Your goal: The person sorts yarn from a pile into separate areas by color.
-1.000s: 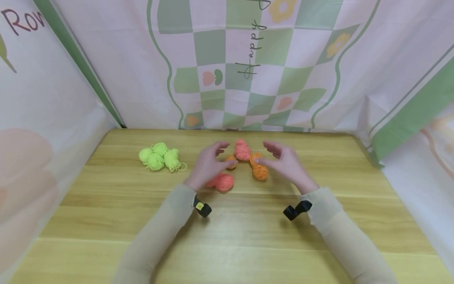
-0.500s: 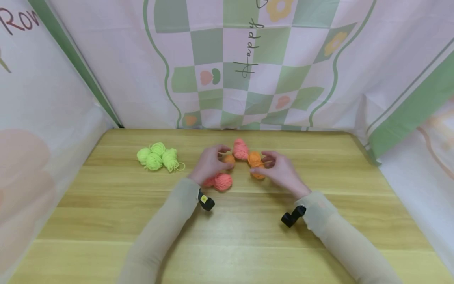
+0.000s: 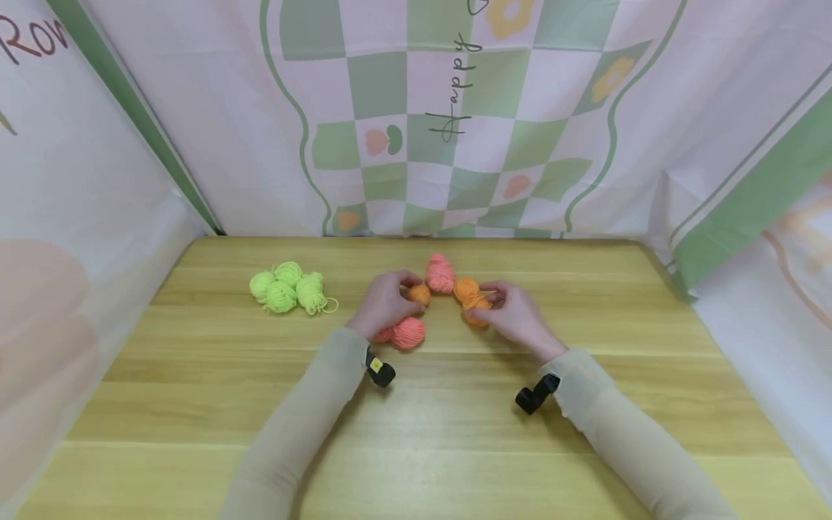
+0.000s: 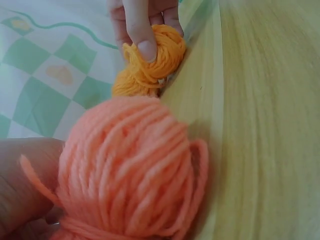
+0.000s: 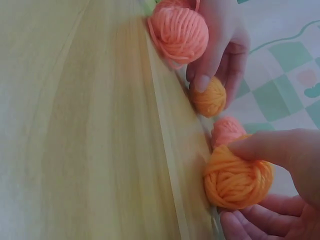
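In the head view my left hand [image 3: 386,302] pinches a small orange yarn ball [image 3: 419,294] between thumb and fingers. The right wrist view shows that ball [image 5: 210,97] under the left thumb. My right hand [image 3: 518,318] grips an orange yarn ball [image 3: 478,316], its thumb over the near side [image 5: 237,182] and fingers behind. Joined to it is a second orange bundle [image 3: 466,289]. A coral yarn bundle [image 3: 440,274] stands between the hands at the back. Close under the left hand lies a coral yarn ball [image 3: 408,334], large in the left wrist view [image 4: 125,165].
Several lime-green yarn balls [image 3: 286,289] cluster at the left of the wooden table [image 3: 416,433], one trailing a loose strand. A patterned cloth [image 3: 429,144] hangs along the table's back edge, with more cloth at both sides.
Both hands have come down onto the orange yarn, and their fingers have closed on it. The orange balls have barely moved. The coral and green yarn lies as before.
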A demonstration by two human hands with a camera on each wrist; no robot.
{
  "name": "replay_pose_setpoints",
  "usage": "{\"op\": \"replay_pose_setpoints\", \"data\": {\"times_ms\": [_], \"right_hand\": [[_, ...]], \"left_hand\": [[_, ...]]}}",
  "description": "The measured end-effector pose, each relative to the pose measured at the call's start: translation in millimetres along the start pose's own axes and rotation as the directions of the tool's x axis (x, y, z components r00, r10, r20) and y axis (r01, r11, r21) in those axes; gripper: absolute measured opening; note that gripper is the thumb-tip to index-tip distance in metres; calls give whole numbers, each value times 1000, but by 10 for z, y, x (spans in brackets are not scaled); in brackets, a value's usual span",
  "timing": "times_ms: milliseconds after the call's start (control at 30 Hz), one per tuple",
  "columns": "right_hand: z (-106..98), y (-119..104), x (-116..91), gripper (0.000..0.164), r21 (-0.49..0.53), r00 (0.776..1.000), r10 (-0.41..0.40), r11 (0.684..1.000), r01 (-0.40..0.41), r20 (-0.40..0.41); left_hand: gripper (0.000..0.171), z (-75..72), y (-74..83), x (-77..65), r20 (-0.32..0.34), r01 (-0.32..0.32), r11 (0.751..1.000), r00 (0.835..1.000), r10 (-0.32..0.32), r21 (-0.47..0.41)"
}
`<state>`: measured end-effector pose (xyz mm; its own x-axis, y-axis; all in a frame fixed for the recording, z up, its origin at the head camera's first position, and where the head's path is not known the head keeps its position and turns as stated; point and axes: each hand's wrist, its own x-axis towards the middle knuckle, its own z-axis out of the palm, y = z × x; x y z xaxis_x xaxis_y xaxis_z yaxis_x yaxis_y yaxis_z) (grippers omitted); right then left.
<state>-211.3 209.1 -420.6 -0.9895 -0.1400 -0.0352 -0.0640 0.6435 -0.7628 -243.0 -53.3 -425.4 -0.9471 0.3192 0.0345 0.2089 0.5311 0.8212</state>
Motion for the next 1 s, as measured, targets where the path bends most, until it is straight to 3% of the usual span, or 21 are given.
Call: {"op": "replay_pose_setpoints", "data": {"times_ms": [233,767,1000], "right_hand": [[-190,182,-3,63,28,998,5,1000,-3,-58],[-888,624,28,66,152,978,129,983,-104,-164],[-1027,800,107,73,96,970,188,980,-174,-157]], "left_hand": [[44,9,10,0,-7,9,1000,1000,-10,-8],[44,2,17,-1,-10,36,999,999,-36,5],[44,6,19,-1,-6,38,999,999,-38,8]]}}
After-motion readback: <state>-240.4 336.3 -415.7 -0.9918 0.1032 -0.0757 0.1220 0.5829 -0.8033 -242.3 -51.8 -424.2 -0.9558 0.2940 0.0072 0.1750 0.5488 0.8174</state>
